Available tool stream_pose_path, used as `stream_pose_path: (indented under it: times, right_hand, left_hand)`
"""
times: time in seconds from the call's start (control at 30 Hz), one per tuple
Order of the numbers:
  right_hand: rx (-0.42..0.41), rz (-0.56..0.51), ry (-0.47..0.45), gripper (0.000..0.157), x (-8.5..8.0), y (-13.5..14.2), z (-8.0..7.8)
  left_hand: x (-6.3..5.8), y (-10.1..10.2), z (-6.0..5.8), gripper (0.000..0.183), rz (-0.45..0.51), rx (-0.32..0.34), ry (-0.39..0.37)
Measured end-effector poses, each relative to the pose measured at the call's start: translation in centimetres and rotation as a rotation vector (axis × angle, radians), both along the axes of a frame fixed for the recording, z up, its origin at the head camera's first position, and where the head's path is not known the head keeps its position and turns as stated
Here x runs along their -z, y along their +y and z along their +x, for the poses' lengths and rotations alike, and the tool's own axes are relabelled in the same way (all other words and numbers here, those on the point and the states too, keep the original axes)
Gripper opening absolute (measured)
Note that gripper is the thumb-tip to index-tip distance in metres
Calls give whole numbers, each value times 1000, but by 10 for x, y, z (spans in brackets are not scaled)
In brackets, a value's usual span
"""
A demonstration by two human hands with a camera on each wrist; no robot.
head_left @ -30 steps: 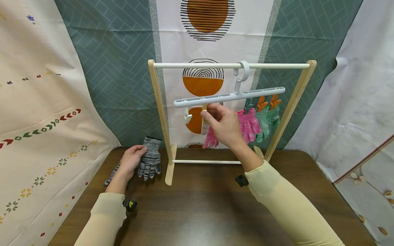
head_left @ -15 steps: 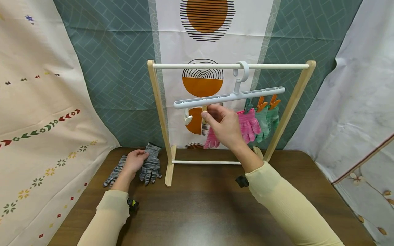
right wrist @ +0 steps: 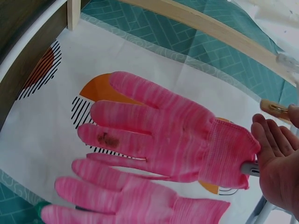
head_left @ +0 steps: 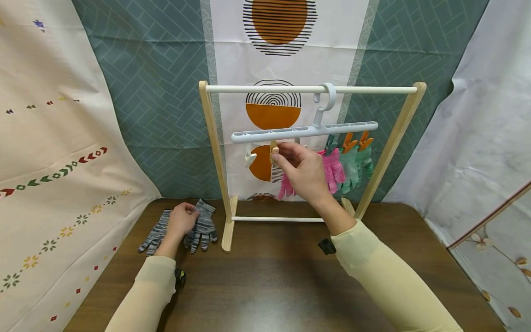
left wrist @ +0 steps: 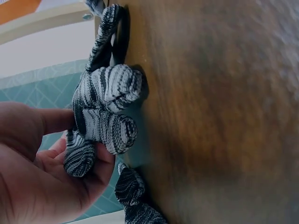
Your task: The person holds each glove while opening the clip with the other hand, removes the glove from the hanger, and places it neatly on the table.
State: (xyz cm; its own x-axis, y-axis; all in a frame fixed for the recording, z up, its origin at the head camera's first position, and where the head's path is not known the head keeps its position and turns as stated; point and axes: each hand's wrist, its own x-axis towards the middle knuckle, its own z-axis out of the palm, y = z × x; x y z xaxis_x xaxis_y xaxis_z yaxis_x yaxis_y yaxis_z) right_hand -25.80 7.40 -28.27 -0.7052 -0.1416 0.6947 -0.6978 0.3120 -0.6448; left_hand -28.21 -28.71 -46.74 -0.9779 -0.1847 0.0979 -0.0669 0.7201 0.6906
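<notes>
Evidently the clipping-up is past its midpoint: two pink knit gloves (right wrist: 182, 133) and two mint-green gloves (head_left: 350, 170) already hang beneath the pale grey hanger (head_left: 269, 134), itself hooked over a wooden rack (head_left: 216, 152). A grey clip (right wrist: 251, 168) bites one pink cuff, a teal clip (head_left: 330, 145) the other, and orange clips (head_left: 349, 142) serve the green pair. What seems left is one pair, neither glove hung. The left hand (head_left: 182, 219) pinches a striped glove (head_left: 205, 226) low at the table (head_left: 265, 276) (whether it bears on the wood, I cannot tell); a second striped glove (head_left: 156, 231) lies on the far side of that hand from the rack. The right hand (head_left: 304, 174) has thumb and fingers clamped on a wooden clip (head_left: 273, 152) just under the hanger, no glove in it. A white clip (head_left: 250, 158) nearby also looks unused.
</notes>
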Motion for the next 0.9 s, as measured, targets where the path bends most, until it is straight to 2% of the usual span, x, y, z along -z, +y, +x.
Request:
stream_pose_path:
  times: [0.17, 0.6, 0.9]
  right_hand:
    - [-9, -4, 16, 34, 0, 1, 1]
    - [-24, -2, 71, 34, 3, 3, 3]
    - [-42, -2, 133, 36, 5, 7, 6]
  left_hand:
    - [2, 1, 2, 31, -53, -7, 10]
    - [2, 1, 4, 37, -79, -41, -60]
    - [6, 0, 2, 37, -98, -45, -43]
